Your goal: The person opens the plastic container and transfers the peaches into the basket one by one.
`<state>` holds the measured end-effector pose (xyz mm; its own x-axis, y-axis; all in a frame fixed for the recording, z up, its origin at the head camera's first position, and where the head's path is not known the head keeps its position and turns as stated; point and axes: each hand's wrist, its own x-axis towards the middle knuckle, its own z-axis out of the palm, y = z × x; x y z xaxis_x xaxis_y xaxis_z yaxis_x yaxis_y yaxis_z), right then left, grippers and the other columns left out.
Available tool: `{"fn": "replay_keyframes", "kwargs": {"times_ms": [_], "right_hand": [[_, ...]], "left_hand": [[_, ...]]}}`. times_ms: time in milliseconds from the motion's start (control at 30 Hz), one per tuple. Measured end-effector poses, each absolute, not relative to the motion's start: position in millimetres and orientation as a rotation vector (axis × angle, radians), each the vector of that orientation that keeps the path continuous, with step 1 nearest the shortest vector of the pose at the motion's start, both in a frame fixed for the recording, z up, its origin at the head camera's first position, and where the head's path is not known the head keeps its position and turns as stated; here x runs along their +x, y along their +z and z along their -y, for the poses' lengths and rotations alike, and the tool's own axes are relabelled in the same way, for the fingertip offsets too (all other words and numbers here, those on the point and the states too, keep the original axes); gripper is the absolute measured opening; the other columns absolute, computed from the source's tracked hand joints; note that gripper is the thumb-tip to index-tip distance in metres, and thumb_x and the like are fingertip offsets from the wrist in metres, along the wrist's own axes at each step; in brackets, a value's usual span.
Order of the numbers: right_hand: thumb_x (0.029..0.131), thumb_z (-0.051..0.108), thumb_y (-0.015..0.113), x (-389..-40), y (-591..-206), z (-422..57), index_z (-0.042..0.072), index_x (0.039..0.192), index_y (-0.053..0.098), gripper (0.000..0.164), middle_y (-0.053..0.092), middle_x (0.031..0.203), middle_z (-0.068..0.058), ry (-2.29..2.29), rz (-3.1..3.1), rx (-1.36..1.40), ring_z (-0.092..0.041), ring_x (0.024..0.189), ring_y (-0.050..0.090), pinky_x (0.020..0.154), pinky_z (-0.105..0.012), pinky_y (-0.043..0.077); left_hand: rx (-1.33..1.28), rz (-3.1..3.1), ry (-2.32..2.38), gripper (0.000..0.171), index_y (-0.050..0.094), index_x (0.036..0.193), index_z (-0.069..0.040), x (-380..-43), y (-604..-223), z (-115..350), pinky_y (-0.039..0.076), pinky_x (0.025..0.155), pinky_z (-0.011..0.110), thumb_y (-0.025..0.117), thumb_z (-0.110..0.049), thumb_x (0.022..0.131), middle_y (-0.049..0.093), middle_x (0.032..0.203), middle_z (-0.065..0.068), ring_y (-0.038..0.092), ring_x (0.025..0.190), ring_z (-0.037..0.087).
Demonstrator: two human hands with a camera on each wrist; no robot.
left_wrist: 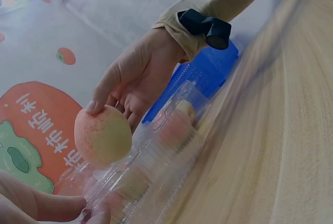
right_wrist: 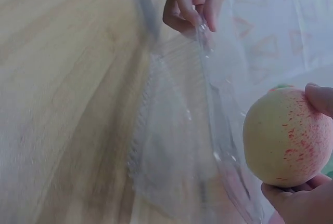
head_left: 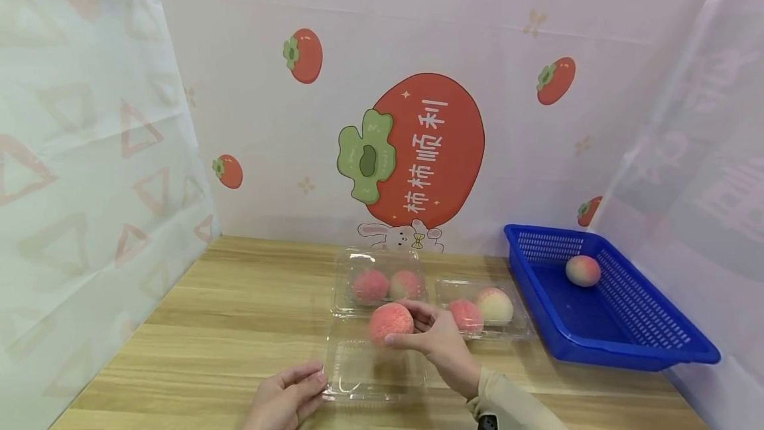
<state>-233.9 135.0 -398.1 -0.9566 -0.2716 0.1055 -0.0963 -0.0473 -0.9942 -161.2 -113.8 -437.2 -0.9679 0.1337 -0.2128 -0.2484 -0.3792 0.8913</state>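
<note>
My right hand (head_left: 443, 347) grips a peach (head_left: 390, 325) between thumb and fingers, raised above a clear plastic clamshell box (head_left: 358, 371). In the right wrist view this peach (right_wrist: 278, 138) is pale yellow with a red-speckled side. At the box's left front corner, my left hand (head_left: 288, 398) pinches the rim between thumb and fingers; the left wrist view shows this hand (left_wrist: 47, 203) at the lower left. Two pink peaches (head_left: 371, 286) show through clear plastic just behind; I cannot tell whether that is the box's raised lid or another box behind it.
To the right, a second clear box (head_left: 518, 330) holds two peaches (head_left: 494, 306). A blue basket (head_left: 633, 354) with one peach (head_left: 583, 271) stands at the far right. Printed sheets (head_left: 251, 98) wall the wooden table (head_left: 239, 310) at the back and sides.
</note>
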Motion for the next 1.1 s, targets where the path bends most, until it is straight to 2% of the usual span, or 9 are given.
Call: {"fn": "replay_keyframes", "kwargs": {"times_ms": [300,600,733,933,1100], "right_hand": [[0.064,0.006,0.080,-235.2,-385.7,-161.9,0.005,0.122,0.051,0.065,0.057,0.112,-0.015,-2.250,-2.045,-0.322,-0.026,0.102,0.055,0.080,-0.035,0.050],[0.065,0.003,0.078,-236.3,-369.2,-189.1,0.005,0.121,0.052,0.062,0.058,0.111,-0.017,-2.364,-2.049,-0.260,-0.028,0.101,0.055,0.075,-0.036,0.052],[0.066,0.002,0.077,-238.3,-364.9,-198.6,0.003,0.121,0.052,0.060,0.058,0.111,-0.019,-2.407,-2.092,-0.278,-0.029,0.101,0.055,0.077,-0.038,0.051],[0.068,0.007,0.077,-239.3,-362.7,-209.8,0.005,0.124,0.050,0.062,0.057,0.113,-0.015,-2.387,-2.177,-0.223,-0.024,0.102,0.054,0.080,-0.032,0.050],[0.070,0.008,0.076,-239.5,-361.2,-218.4,0.006,0.125,0.049,0.061,0.057,0.114,-0.015,-2.381,-2.173,-0.222,-0.025,0.104,0.053,0.083,-0.032,0.048]], "left_hand": [[-0.162,-1.581,2.445,0.049,0.043,0.116,0.018,-161.9,-440.1,113.1,0.047,0.085,0.034,0.067,-0.002,0.078,0.055,0.098,0.018,0.058,0.091,0.024],[-0.143,-1.621,2.426,0.050,0.042,0.118,0.017,-162.7,-443.6,113.7,0.046,0.086,0.036,0.067,-0.004,0.079,0.054,0.102,0.019,0.057,0.094,0.026],[-0.159,-1.624,2.426,0.050,0.042,0.118,0.016,-162.5,-444.0,113.1,0.046,0.086,0.036,0.067,-0.004,0.079,0.054,0.102,0.019,0.057,0.094,0.026],[-0.167,-1.621,2.431,0.050,0.043,0.117,0.017,-162.7,-442.0,112.6,0.046,0.086,0.037,0.067,-0.004,0.078,0.055,0.100,0.018,0.058,0.093,0.025],[-0.184,-1.628,2.434,0.050,0.044,0.116,0.016,-163.0,-442.2,112.8,0.046,0.085,0.037,0.068,-0.003,0.077,0.056,0.099,0.018,0.058,0.092,0.025]]}}
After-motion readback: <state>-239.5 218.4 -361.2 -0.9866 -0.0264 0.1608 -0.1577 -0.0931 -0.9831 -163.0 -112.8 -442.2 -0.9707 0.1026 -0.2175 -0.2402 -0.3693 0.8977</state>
